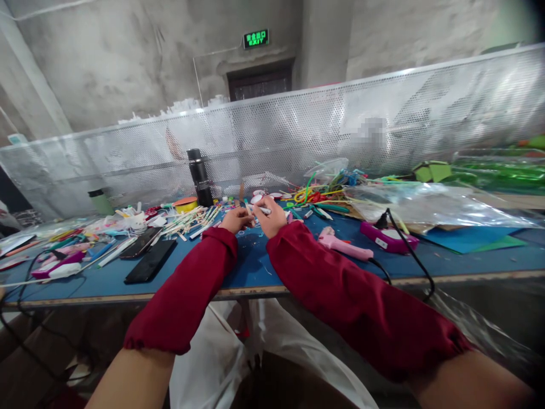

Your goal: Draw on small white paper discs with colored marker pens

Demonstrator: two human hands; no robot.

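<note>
Both my arms in red sleeves reach out over a blue table (255, 267). My left hand (235, 219) is curled, its fingertips pinched on one end of a small white stick-like piece (260, 209). My right hand (269, 216) is closed round the other end of the same piece. The hands meet at the middle of the table, just in front of a scatter of paper sticks (193, 221). The piece is too small to name more closely.
A pink glue gun (344, 245) with a black cord lies right of my hands, a purple one (385, 237) beyond it. Two dark phones (149, 261) lie at the left. A black flask (200, 177) stands at the back before a perforated metal screen (383, 119). Coloured straws (319, 196) and plastic sheeting (426, 207) fill the right.
</note>
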